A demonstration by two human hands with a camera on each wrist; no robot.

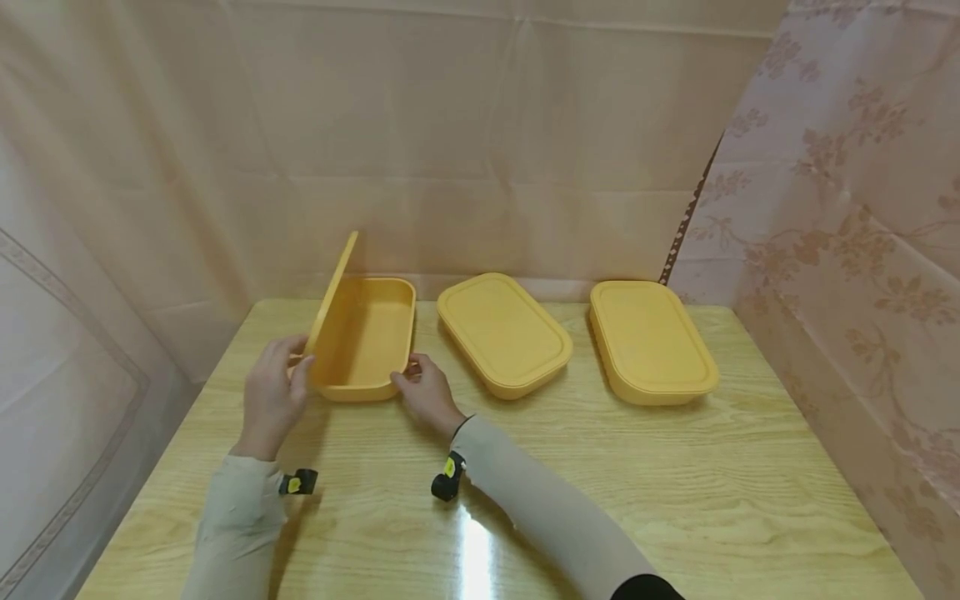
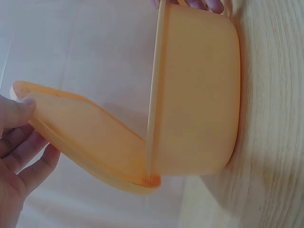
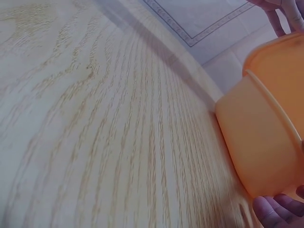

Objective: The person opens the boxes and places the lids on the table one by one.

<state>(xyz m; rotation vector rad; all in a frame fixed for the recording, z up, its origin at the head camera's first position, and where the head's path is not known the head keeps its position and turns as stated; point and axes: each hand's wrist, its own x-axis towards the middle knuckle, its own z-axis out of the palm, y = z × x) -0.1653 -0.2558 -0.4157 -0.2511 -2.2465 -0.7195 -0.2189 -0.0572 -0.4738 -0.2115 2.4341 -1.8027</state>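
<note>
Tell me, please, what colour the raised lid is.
The raised lid is orange-yellow; the left wrist view shows it best.

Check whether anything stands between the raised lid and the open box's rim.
No loose object shows between the lid, held tilted by the left hand, and the open box. The right hand, though, grips the box's near right corner, so it might be in the lid's way there.

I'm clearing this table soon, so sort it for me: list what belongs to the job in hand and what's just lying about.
In the job:
left hand, holding the raised lid
right hand, holding the open box near a corner

Apparently just lying about, untouched:
middle box, lid on
rightmost box, lid on
</note>
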